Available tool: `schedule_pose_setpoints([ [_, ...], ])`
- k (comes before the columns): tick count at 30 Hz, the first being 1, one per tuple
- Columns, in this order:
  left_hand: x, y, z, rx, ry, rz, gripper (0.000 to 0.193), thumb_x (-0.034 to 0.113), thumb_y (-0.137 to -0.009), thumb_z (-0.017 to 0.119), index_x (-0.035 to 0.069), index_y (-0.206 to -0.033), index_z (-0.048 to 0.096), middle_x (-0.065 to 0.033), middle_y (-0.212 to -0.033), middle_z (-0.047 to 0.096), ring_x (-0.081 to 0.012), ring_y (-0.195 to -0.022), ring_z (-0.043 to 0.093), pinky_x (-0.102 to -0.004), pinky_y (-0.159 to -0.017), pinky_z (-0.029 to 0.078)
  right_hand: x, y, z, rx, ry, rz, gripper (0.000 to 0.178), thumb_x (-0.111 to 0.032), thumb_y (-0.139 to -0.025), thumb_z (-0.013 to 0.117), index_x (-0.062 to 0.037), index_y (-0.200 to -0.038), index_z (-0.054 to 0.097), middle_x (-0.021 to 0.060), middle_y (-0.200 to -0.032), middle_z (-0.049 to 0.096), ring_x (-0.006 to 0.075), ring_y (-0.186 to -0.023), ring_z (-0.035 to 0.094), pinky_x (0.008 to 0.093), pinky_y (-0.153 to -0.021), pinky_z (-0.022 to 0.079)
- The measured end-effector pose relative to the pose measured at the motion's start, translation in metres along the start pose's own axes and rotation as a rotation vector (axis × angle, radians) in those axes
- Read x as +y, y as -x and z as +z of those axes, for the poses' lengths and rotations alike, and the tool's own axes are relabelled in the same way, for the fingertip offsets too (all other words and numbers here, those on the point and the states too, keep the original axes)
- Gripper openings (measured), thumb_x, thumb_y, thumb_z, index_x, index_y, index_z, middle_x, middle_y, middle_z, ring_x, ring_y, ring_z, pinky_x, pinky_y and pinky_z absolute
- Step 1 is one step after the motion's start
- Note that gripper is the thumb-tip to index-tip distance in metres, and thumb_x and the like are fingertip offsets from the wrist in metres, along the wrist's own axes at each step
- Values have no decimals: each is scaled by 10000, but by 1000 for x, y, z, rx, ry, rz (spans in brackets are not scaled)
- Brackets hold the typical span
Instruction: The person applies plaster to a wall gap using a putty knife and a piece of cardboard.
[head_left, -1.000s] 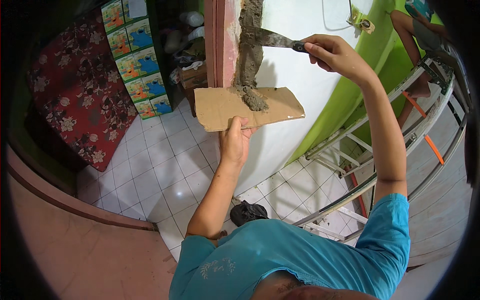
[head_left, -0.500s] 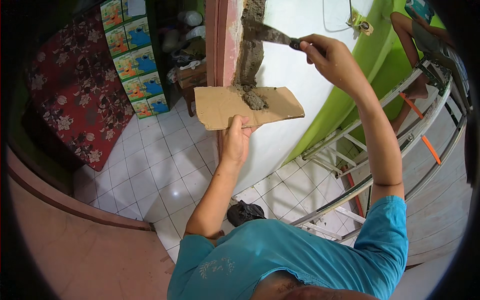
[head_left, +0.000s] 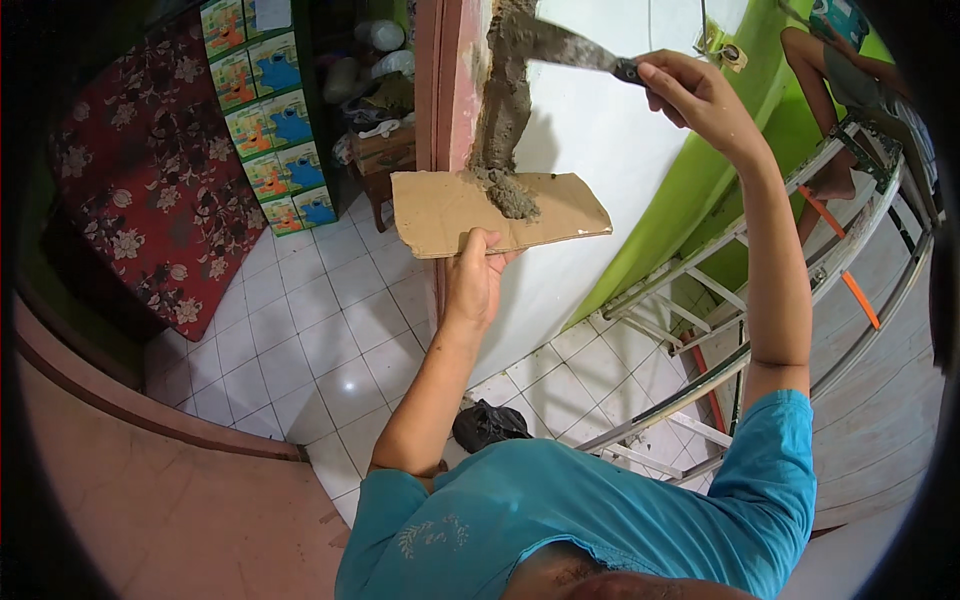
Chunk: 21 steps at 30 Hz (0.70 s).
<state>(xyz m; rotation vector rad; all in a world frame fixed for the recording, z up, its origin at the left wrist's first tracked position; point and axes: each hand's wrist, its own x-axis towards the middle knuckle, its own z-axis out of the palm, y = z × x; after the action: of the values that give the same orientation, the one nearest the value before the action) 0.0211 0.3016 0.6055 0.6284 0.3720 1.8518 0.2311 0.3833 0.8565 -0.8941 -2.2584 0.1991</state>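
Observation:
My right hand (head_left: 700, 98) is closed round the dark handle of a putty knife (head_left: 575, 50). The knife's broad blade lies against a strip of wet grey mortar (head_left: 506, 105) that runs up the wall beside the door frame. In my left hand (head_left: 476, 277) is a piece of brown cardboard (head_left: 440, 210), thumb on top and fingers underneath. A lump of mortar (head_left: 513, 200) sits on the cardboard close to its far edge, which is up against the wall just below the strip.
A pinkish door frame (head_left: 442, 90) borders the mortar on the left. To the right stands a metal ladder (head_left: 735, 290), with another person's bare leg (head_left: 808, 80) behind it. A black plastic bag (head_left: 488, 425) lies on the tiled floor below. A red floral panel (head_left: 150, 170) leans at left.
My right hand has moved up and to the right, and the knife with it, its blade now higher on the mortar strip. The cardboard and left hand have hardly moved.

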Motion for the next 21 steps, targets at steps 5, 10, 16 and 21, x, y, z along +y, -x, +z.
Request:
schedule_pose_setpoints([
  [5, -1, -1, -1, -16, -23, 23, 434, 59, -887, 471, -64, -1304, 478, -165, -1297, 582, -322, -1161, 632, -512, -974, 559, 24, -10, -10, -217, 239, -50, 362, -429, -994, 631, -96, -1092, 733, -10, -648, 562, 87, -583, 454, 286, -545, 383],
  [10, 1, -2, -3, -50, 25, 28, 353, 21, -898, 480, -22, -1247, 507, -137, -1254, 555, -300, -1153, 617, -531, -979, 548, 20, -35, -9, -300, 322, -168, 314, -391, -985, 651, -107, -1084, 742, 27, -638, 583, 122, -602, 509, 308, -570, 417],
  [16, 3, 2, 4, -23, 27, 23, 358, 28, -899, 474, -36, -1250, 500, -150, -1264, 556, -309, -1139, 626, -508, -985, 548, -5, -63, -33, -262, 430, -281, 276, -338, -992, 665, -101, -1110, 745, 14, -718, 640, 95, -631, 556, 279, -560, 447],
  [21, 3, 4, 7, 3, 24, 18, 369, 33, -897, 478, -44, -1258, 493, -153, -1268, 557, -309, -1140, 626, -507, -979, 553, -30, -85, -63, -240, 438, -181, 274, -338, -977, 686, -113, -1108, 771, 39, -872, 754, 134, -785, 680, 312, -679, 549],
])
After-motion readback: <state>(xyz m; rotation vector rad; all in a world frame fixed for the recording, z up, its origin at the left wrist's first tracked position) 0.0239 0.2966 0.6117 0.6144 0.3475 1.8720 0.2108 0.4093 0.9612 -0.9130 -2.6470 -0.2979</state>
